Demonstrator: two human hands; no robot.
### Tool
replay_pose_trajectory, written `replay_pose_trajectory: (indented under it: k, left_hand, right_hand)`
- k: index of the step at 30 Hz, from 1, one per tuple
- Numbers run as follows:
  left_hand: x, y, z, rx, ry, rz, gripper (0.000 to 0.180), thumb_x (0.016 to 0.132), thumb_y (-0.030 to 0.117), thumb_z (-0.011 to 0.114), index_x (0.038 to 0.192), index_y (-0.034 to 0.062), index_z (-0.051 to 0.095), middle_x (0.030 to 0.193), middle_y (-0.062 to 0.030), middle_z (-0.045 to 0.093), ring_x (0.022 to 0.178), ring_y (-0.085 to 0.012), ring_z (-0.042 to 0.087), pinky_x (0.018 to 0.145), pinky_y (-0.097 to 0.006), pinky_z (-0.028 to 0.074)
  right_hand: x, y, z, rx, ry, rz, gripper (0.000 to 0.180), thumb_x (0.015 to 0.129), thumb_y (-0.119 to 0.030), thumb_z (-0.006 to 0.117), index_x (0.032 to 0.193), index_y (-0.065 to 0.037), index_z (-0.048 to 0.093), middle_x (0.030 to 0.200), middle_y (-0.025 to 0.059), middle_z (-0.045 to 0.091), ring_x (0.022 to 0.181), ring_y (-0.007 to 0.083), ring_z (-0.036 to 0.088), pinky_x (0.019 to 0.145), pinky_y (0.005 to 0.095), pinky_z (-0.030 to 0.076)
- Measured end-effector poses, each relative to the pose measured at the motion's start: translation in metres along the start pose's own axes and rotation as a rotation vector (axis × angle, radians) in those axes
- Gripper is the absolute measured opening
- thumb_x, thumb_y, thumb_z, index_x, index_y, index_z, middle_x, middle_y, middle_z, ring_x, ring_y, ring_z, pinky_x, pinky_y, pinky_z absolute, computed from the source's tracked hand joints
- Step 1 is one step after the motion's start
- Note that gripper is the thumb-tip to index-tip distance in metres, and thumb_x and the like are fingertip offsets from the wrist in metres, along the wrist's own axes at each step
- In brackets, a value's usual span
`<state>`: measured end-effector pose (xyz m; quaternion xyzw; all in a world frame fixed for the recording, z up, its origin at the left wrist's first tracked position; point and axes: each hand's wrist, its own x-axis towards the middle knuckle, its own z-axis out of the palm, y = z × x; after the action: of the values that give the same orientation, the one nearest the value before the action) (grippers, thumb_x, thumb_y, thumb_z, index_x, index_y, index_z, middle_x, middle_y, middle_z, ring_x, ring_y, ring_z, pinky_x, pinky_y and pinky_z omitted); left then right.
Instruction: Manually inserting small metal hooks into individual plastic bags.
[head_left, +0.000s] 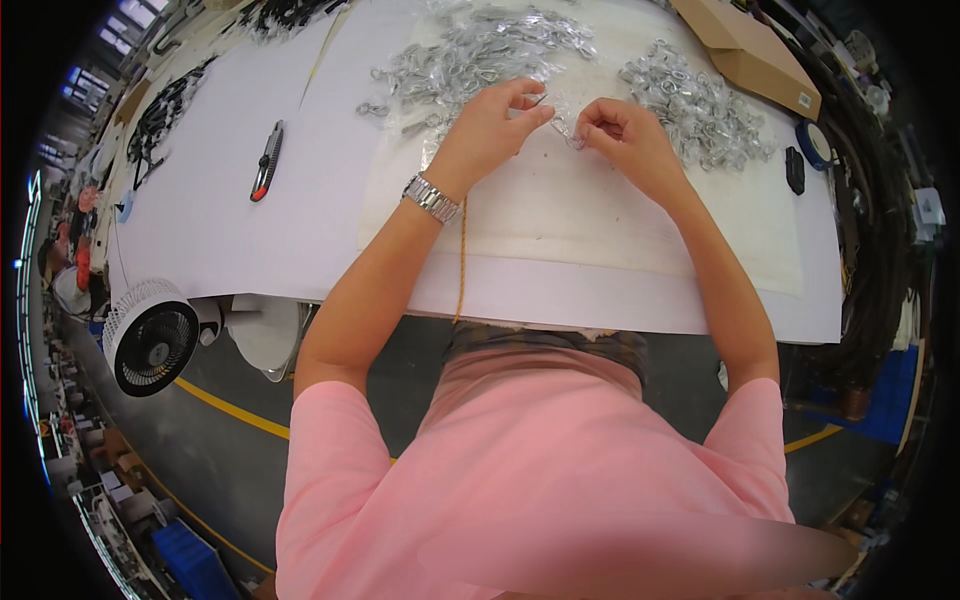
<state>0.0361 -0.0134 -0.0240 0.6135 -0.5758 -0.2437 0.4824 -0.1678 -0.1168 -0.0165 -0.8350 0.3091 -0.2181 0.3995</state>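
My left hand (497,128), with a metal watch (432,198) on its wrist, is closed, with a thin dark pointed piece (541,99) showing between thumb and fingers. Beside it my right hand (632,143) pinches a small shiny piece (575,142) that looks partly of clear plastic; its exact kind is too small to make out. Behind the left hand spreads a large pile of small silvery metal pieces in clear wrapping (475,52). A second pile of such pieces (695,108) lies to the right of my right hand.
On the white-covered table (330,220) a utility knife (267,162) lies at left, with black cords (165,115) beyond. A cardboard box (750,50), a tape roll (815,146) and a black object (795,170) lie at right. A fan (155,340) stands by the near left edge.
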Motion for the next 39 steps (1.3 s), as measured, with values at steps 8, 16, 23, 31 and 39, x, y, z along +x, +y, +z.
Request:
replay_pose_trajectory:
  k: [8, 16, 23, 31, 39]
  left_hand:
    - [0.0, 0.014, -0.004, -0.321, -0.1, -0.232, 0.025, 0.096, 0.025, 0.074, 0.103, 0.0003, 0.074, 0.067, 0.0021, 0.06, 0.053, -0.0039, 0.044, 0.047, -0.022, 0.031]
    - [-0.006, 0.02, 0.008, -0.053, 0.089, -0.007, 0.022, 0.099, 0.022, 0.069, 0.093, 0.0003, 0.072, 0.062, 0.001, 0.059, 0.049, -0.0046, 0.045, 0.046, -0.024, 0.033]
    - [-0.007, 0.026, 0.002, -0.276, 0.075, -0.157, 0.035, 0.104, 0.034, 0.065, 0.087, 0.0037, 0.068, 0.06, -0.0019, 0.06, 0.044, -0.0046, 0.041, 0.042, -0.022, 0.03]
    - [-0.005, 0.021, 0.002, -0.471, 0.057, -0.18, 0.038, 0.105, 0.037, 0.064, 0.089, 0.0028, 0.067, 0.076, -0.0105, 0.072, 0.044, -0.003, 0.039, 0.041, -0.02, 0.028]
    - [-0.002, 0.015, 0.0, -0.705, -0.267, -0.348, 0.025, 0.103, 0.026, 0.068, 0.102, 0.0004, 0.067, 0.094, -0.0182, 0.076, 0.046, -0.0025, 0.039, 0.042, -0.02, 0.028]
  right_hand:
    - [-0.006, -0.001, 0.005, 0.5, -0.111, 0.034, 0.018, 0.101, -0.018, 0.063, 0.107, 0.0, 0.065, 0.097, 0.008, 0.072, 0.083, 0.0121, 0.069, 0.08, 0.0267, 0.057]
    - [-0.011, -0.007, 0.014, 0.791, -0.195, 0.251, 0.029, 0.1, -0.028, 0.07, 0.114, -0.002, 0.067, 0.096, 0.0049, 0.072, 0.078, 0.0088, 0.066, 0.078, 0.0268, 0.058]
    - [-0.009, -0.006, 0.006, 0.729, -0.077, 0.156, 0.025, 0.101, -0.027, 0.069, 0.103, -0.003, 0.073, 0.087, 0.0032, 0.073, 0.07, 0.0073, 0.064, 0.069, 0.0245, 0.055]
    - [-0.014, -0.016, 0.003, 0.592, 0.106, 0.042, 0.03, 0.106, -0.028, 0.061, 0.107, -0.001, 0.072, 0.079, 0.0071, 0.072, 0.065, 0.0096, 0.062, 0.065, 0.0241, 0.051]
    - [-0.012, -0.024, -0.004, 0.512, 0.136, 0.023, 0.021, 0.102, -0.021, 0.067, 0.102, -0.001, 0.069, 0.075, 0.0057, 0.071, 0.063, 0.0084, 0.061, 0.062, 0.0237, 0.049]
